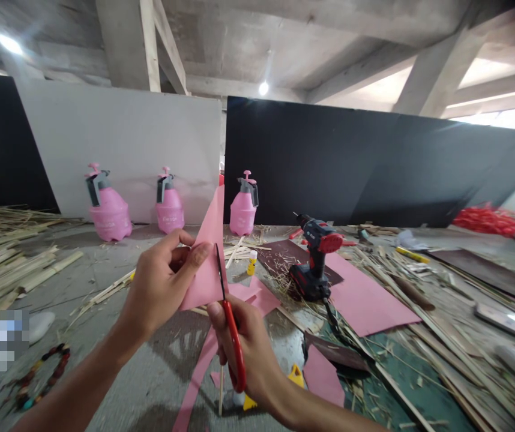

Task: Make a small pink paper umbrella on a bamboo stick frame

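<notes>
One head-worn camera looks forward and down at the hands (162, 288) (243, 354).

Beyond the left hand's fingers (198, 252), the concrete floor (95, 246) carries 3 pink pump sprayers (170, 210) and a cordless drill (314, 258) on a dark board (280, 255). Bamboo strips (9, 258) lie left of those fingers, pink paper sheets (370, 294) right.

Bamboo strips (9, 264) lie left of the left hand (162, 288), three pump sprayers (170, 207) stand beyond it before a panel (117, 138), and a cordless drill (314, 261) stands on a board (280, 255) beyond and right of the right hand (243, 354).
</notes>
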{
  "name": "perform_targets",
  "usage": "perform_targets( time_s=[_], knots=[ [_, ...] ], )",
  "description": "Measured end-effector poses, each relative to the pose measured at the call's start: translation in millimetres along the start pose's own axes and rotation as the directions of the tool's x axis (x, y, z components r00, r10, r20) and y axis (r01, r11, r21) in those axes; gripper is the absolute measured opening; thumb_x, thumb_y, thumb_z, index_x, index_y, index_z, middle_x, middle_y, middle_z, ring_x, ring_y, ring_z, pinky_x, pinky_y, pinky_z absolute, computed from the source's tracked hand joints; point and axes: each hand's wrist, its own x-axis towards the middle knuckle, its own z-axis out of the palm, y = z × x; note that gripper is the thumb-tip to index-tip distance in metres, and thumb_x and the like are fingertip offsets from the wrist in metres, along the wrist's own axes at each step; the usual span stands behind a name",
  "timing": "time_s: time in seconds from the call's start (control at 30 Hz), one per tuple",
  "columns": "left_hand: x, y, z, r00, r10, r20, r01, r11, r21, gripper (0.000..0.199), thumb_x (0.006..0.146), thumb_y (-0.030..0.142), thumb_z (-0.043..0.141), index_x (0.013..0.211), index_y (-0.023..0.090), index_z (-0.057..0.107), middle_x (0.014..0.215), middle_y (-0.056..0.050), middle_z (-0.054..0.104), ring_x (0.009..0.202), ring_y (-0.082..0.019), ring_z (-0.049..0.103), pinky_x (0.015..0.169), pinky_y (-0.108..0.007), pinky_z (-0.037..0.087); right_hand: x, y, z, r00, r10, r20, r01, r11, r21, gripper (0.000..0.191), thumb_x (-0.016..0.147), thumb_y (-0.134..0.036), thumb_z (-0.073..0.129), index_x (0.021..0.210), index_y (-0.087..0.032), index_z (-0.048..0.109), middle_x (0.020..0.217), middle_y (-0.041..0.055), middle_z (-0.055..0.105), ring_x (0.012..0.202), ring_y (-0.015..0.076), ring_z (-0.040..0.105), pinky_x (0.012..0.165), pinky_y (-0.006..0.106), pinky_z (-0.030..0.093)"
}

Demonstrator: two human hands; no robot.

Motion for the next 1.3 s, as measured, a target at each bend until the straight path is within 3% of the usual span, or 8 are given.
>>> perform_targets(
  time_s=[0.3, 0.5, 0.67, 0.87, 1.03, 1.17, 1.3],
  knots=[
    [-0.8, -1.1, 4.8, 0.999, -0.048, 0.005, 0.048, 0.999, -0.022, 0.031, 0.092, 0.05, 0.061, 0.082, 0.021, 0.055, 0.054, 0.007, 0.048, 0.046, -0.009, 0.038, 0.042, -0.019, 0.027, -2.5, 5.5, 3.6, 1.0, -0.001, -0.012, 0.001, 0.999, 0.043, 0.055, 0.09, -0.072, 0.053, 0.07, -0.022, 0.046, 0.049, -0.0064, 0.042, 0.044, 0.0094, 0.041, 0.042, 0.021, 0.031],
    [-1.8, -0.4, 4.0, 0.998, -0.035, 0.056, 0.036, 0.999, -0.008, 0.033, 0.092, 0.05, 0.06, 0.08, 0.02, 0.055, 0.054, 0.007, 0.046, 0.047, -0.009, 0.037, 0.043, -0.019, 0.027, -0.1, 5.4, 0.7, 0.999, -0.011, 0.042, 0.009, 0.999, 0.046, 0.053, 0.092, -0.071, 0.052, 0.076, -0.02, 0.048, 0.059, -0.0032, 0.051, 0.05, 0.0102, 0.047, 0.045, 0.021, 0.034],
    [-2.4, 0.4, 4.0, 0.994, -0.043, 0.101, 0.045, 0.999, -0.022, 0.034, 0.092, 0.052, 0.059, 0.079, 0.021, 0.055, 0.056, 0.007, 0.049, 0.048, -0.009, 0.039, 0.044, -0.02, 0.029, 1.2, 8.6, -0.1, 0.999, -0.026, 0.025, 0.023, 0.997, 0.078, 0.053, 0.092, -0.07, 0.053, 0.076, -0.02, 0.05, 0.061, -0.0026, 0.051, 0.051, 0.0106, 0.05, 0.046, 0.021, 0.036],
    [-1.3, -0.2, 5.1, 0.991, -0.05, 0.121, 0.055, 0.998, -0.041, 0.034, 0.091, 0.053, 0.061, 0.081, 0.021, 0.056, 0.062, 0.005, 0.055, 0.054, -0.011, 0.047, 0.047, -0.021, 0.033, 1.0, 11.1, 3.2, 0.999, -0.015, -0.046, 0.02, 0.993, 0.113, 0.057, 0.088, -0.074, 0.056, 0.068, -0.022, 0.044, 0.05, -0.0068, 0.041, 0.041, 0.0086, 0.042, 0.04, 0.021, 0.031],
    [-2.5, -2.6, 6.5, 0.99, -0.054, 0.128, 0.058, 0.998, -0.02, 0.034, 0.093, 0.052, 0.059, 0.081, 0.021, 0.055, 0.058, 0.007, 0.05, 0.05, -0.01, 0.042, 0.046, -0.021, 0.032, 2.4, 12.7, 4.0, 0.997, -0.026, -0.072, 0.036, 0.99, 0.134, 0.057, 0.086, -0.074, 0.057, 0.066, -0.022, 0.043, 0.048, -0.0073, 0.039, 0.04, 0.0085, 0.042, 0.039, 0.021, 0.029],
    [-1.9, -2.0, 5.2, 0.997, -0.003, 0.071, 0.004, 1.0, -0.022, 0.03, 0.096, 0.05, 0.057, 0.086, 0.022, 0.056, 0.058, 0.008, 0.046, 0.05, -0.01, 0.042, 0.046, -0.02, 0.032, 1.7, 10.7, 2.8, 0.999, -0.015, -0.029, 0.019, 0.992, 0.121, 0.056, 0.089, -0.072, 0.055, 0.068, -0.021, 0.046, 0.049, -0.0064, 0.042, 0.041, 0.0084, 0.041, 0.04, 0.021, 0.029],
    [1.5, -1.0, 3.0, 0.998, 0.059, -0.017, -0.059, 0.998, 0.012, 0.025, 0.097, 0.046, 0.056, 0.091, 0.022, 0.06, 0.069, 0.005, 0.059, 0.059, -0.01, 0.053, 0.053, -0.019, 0.04, -2.3, 7.9, 2.2, 0.999, -0.029, 0.03, 0.026, 0.994, 0.108, 0.049, 0.09, -0.065, 0.06, 0.073, -0.02, 0.05, 0.053, -0.0057, 0.046, 0.044, 0.0088, 0.042, 0.042, 0.02, 0.032]
  ],
)
